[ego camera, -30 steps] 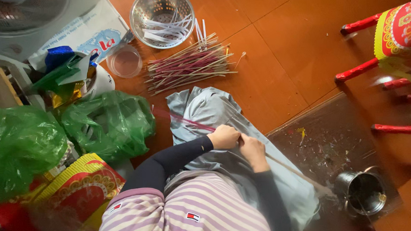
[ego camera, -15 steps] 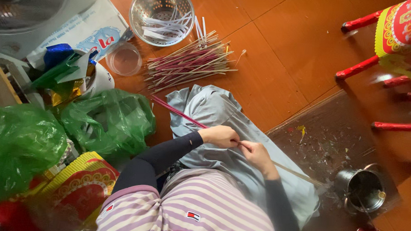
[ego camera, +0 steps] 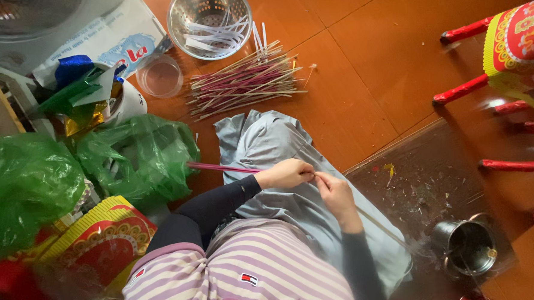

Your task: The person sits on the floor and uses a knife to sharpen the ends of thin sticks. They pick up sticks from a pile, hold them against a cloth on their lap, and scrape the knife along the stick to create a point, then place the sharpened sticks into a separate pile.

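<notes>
My left hand (ego camera: 287, 172) and my right hand (ego camera: 336, 195) meet over a grey cloth (ego camera: 267, 141) spread on my lap. Both pinch one long thin stick (ego camera: 218, 167). Its pink end juts out to the left past my left hand, and its pale end runs down to the right past my right wrist. A loose pile of similar pink and pale sticks (ego camera: 246, 83) lies on the orange floor beyond the cloth.
A metal colander (ego camera: 192, 9) holding white strips and a small clear cup (ego camera: 160, 76) lie beyond the pile. Green plastic bags (ego camera: 134, 156) and red-and-yellow packets (ego camera: 104, 242) crowd the left. A metal pot (ego camera: 467, 247) stands on a dark mat at right, near red stool legs (ego camera: 461, 91).
The stick's pink end has swung down from pointing up-left to lying level toward the left. My hands have stayed together over the cloth.
</notes>
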